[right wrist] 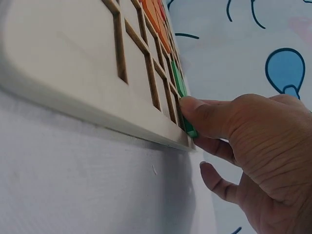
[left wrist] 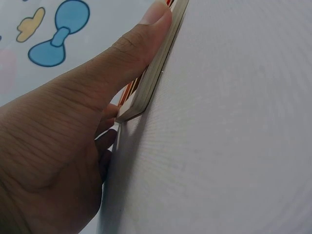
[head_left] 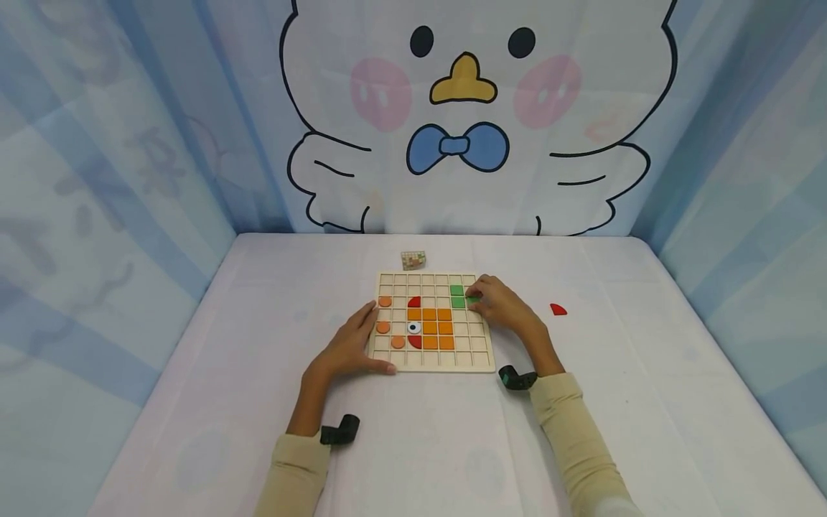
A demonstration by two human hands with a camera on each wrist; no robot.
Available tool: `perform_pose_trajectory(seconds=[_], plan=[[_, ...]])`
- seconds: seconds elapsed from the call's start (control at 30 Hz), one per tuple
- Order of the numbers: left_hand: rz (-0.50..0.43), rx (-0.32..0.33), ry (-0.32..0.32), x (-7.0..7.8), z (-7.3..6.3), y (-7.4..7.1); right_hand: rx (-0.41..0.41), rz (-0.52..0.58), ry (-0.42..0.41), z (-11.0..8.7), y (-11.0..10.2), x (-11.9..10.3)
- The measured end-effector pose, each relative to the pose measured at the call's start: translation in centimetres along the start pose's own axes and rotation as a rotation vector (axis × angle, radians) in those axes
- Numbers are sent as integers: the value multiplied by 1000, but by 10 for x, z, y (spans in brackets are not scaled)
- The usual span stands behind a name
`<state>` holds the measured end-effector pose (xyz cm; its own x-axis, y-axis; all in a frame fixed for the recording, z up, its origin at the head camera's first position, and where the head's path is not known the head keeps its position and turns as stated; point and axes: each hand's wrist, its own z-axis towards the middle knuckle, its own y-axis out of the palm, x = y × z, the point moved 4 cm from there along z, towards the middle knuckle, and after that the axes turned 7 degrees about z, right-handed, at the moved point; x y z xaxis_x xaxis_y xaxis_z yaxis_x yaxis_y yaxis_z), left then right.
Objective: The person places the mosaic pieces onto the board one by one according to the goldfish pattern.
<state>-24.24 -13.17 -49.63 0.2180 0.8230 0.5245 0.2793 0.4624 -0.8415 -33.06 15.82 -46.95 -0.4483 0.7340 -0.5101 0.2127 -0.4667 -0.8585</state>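
Observation:
A pale wooden grid board point(head_left: 479, 359) lies on the table. My left hand point(head_left: 349, 345) holds its near left corner, the thumb point(left wrist: 156, 14) along the front edge and the fingers at the left side. At the board's right side, my right hand point(head_left: 500, 301) pinches a green tile point(right wrist: 189, 127) between thumb and finger, at the grid's edge column. More green square tiles point(head_left: 457, 290) sit just left of it. Orange squares point(head_left: 429, 327), an eye tile point(head_left: 414, 327), red quarter-round tiles point(head_left: 415, 342) and orange round tiles point(head_left: 383, 327) fill other cells.
A loose red quarter-round tile point(head_left: 558, 309) lies on the white-covered table point(head_left: 426, 445), right of the board. Behind the board is a small patterned block or card point(head_left: 413, 260), too small to make out. A printed curtain point(head_left: 465, 194) hangs past the table's far edge.

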Motion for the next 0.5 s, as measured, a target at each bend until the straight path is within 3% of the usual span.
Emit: perform_pose_trajectory(seconds=[0.5], plan=[[-5, -5, -9, 0, 0, 0, -3, -7, -8, 0, 2, -2]])
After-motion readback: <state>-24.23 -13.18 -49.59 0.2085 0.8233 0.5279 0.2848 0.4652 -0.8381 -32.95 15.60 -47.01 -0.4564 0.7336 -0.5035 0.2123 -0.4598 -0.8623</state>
